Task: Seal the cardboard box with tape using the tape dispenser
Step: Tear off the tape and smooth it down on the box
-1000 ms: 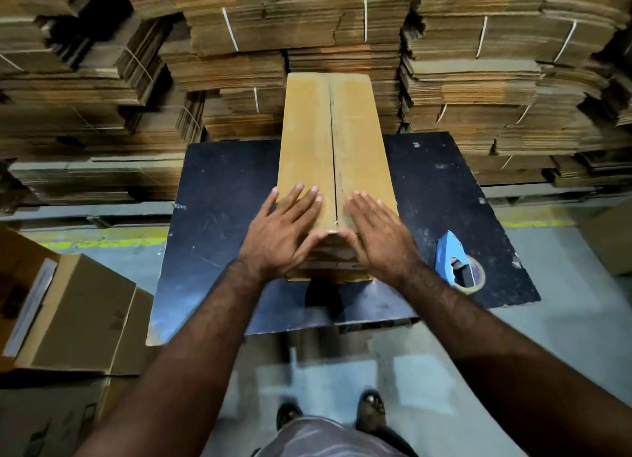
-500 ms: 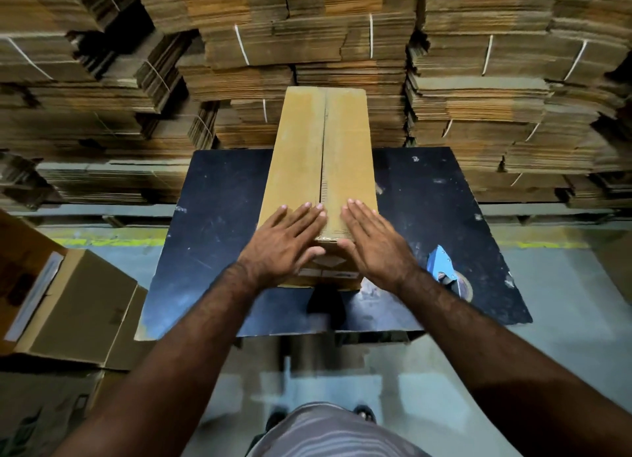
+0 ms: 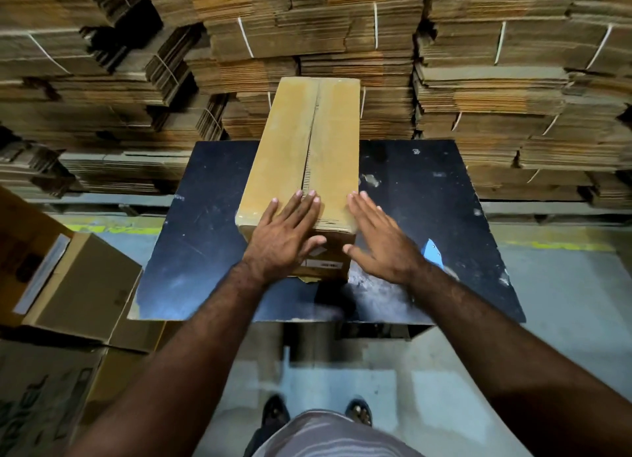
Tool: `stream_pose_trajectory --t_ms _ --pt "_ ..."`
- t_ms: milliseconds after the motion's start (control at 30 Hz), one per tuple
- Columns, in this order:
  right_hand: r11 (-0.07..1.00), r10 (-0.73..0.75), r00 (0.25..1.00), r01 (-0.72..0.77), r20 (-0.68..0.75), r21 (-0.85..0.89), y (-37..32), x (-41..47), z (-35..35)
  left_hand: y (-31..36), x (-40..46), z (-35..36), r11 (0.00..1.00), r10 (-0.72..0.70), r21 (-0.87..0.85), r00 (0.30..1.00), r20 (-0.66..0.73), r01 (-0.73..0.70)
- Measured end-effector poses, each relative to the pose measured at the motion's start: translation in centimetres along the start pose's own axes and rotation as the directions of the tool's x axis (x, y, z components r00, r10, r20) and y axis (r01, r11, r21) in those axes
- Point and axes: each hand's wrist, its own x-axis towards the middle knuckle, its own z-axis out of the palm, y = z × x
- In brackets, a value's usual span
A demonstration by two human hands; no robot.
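Note:
A long cardboard box (image 3: 307,142) lies lengthwise on the dark table (image 3: 205,237), its two top flaps meeting in a centre seam. My left hand (image 3: 285,237) lies flat on the near left flap, fingers spread, thumb over the near end. My right hand (image 3: 381,242) hovers flat just off the box's near right corner, holding nothing. The blue tape dispenser (image 3: 432,253) rests on the table right of my right hand, mostly hidden behind the wrist.
Bundled stacks of flat cardboard (image 3: 496,80) rise behind the table. Brown boxes (image 3: 82,285) stand on the floor at the left. My feet (image 3: 357,412) show below on the grey floor.
My right hand has slid off the right flap toward the right, past the box's edge. My left hand stays pressed on the left flap. The view has shifted slightly.

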Motion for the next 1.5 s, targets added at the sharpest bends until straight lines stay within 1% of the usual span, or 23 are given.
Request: stream_pose_trajectory --t_ms 67,167,267,400,533,567,600,667,700,767,800,867,900,967,1067,1133,1167,1233,1267,1333,1400,1467,1500 --pt "0.979 0.100 0.993 -0.088 -0.057 0.182 0.1 -0.7 -0.5 1.9 0.8 -0.2 0.997 -0.050 -0.052 0.999 -0.011 0.049" --pt "0.931 0.179 0.973 -0.122 -0.142 0.343 0.5 -1.8 -0.9 5.8 2.8 0.0 0.986 -0.145 -0.087 0.989 -0.026 0.142" --pt "0.891 0.219 0.964 -0.136 -0.148 0.433 0.3 -2.5 -0.7 7.4 3.9 1.0 0.973 -0.226 -0.057 0.972 -0.061 0.223" --pt "0.855 0.255 0.951 -0.139 -0.173 0.499 -0.2 -3.0 -0.1 8.3 4.1 1.8 0.963 -0.270 -0.002 0.959 -0.090 0.271" --pt "0.810 0.292 0.942 -0.151 -0.166 0.566 -1.1 -3.2 0.2 9.2 4.3 2.4 0.949 -0.309 0.009 0.935 -0.172 0.315" --pt "0.798 0.300 0.940 -0.154 -0.162 0.583 -1.5 -3.2 0.0 9.3 4.4 2.4 0.944 -0.323 0.014 0.932 -0.163 0.330" --pt "0.781 0.313 0.937 -0.160 -0.157 0.603 -2.0 -3.2 -0.1 9.4 4.2 2.2 0.940 -0.335 0.023 0.935 -0.120 0.340" --pt "0.733 0.367 0.916 -0.178 -0.161 0.657 -3.4 -3.3 -0.2 9.3 3.7 2.1 0.953 -0.294 0.063 0.956 -0.020 0.295" --pt "0.704 0.410 0.896 -0.192 -0.170 0.683 -4.1 -3.4 -0.1 9.0 3.4 2.1 0.965 -0.254 0.071 0.967 0.002 0.253" --pt "0.655 0.485 0.853 -0.210 -0.191 0.725 -5.6 -3.9 0.5 8.1 2.5 1.7 0.979 -0.200 0.024 0.979 -0.034 0.201" --pt "0.631 0.502 0.845 -0.214 -0.182 0.746 -6.3 -4.1 0.9 7.7 1.9 1.5 0.980 -0.198 -0.012 0.978 -0.066 0.198" --pt "0.582 0.502 0.857 -0.236 -0.115 0.778 -7.3 -3.7 2.0 7.4 1.0 1.3 0.977 -0.209 -0.074 0.972 -0.109 0.202" --pt "0.556 0.501 0.862 -0.254 -0.076 0.791 -7.7 -3.2 2.5 7.3 0.9 1.2 0.977 -0.202 -0.093 0.971 -0.131 0.191" --pt "0.488 0.534 0.845 -0.281 -0.028 0.826 -7.9 -2.0 3.1 6.9 0.8 1.3 0.982 -0.172 -0.105 0.970 -0.169 0.156" --pt "0.418 0.559 0.828 -0.330 0.047 0.847 -7.4 0.6 2.7 6.2 0.7 1.6 0.989 -0.127 -0.103 0.974 -0.188 0.109" --pt "0.320 0.543 0.828 -0.363 0.144 0.875 -6.3 2.3 1.6 6.0 0.7 1.7 0.990 -0.120 -0.099 0.977 -0.174 0.103" --pt "0.295 0.532 0.825 -0.393 0.192 0.871 -5.6 3.0 0.9 6.0 0.6 1.6 0.989 -0.121 -0.105 0.981 -0.150 0.106" --pt "0.344 0.555 0.805 -0.454 0.212 0.822 -4.6 3.6 -0.4 5.9 0.6 1.5 0.988 -0.119 -0.108 0.988 -0.102 0.108" --pt "0.366 0.598 0.784 -0.451 0.166 0.814 -4.7 3.5 -0.7 5.7 0.7 1.5 0.988 -0.117 -0.106 0.989 -0.086 0.108" --pt "0.386 0.668 0.743 -0.392 0.040 0.835 -6.3 2.4 -0.5 5.7 0.6 1.5 0.989 -0.112 -0.106 0.989 -0.093 0.102" --pt "0.431 0.665 0.746 -0.359 -0.023 0.828 -8.8 1.4 0.5 5.9 0.7 1.3 0.990 -0.113 -0.104 0.984 -0.139 0.099" --pt "0.465 0.650 0.759 -0.377 -0.021 0.801 -9.6 1.8 1.7 6.0 0.7 1.3 0.991 -0.100 -0.110 0.978 -0.183 0.081" --pt "0.463 0.648 0.762 -0.384 -0.009 0.798 -9.3 2.7 1.9 5.8 0.6 1.5 0.991 -0.085 -0.118 0.976 -0.201 0.062"
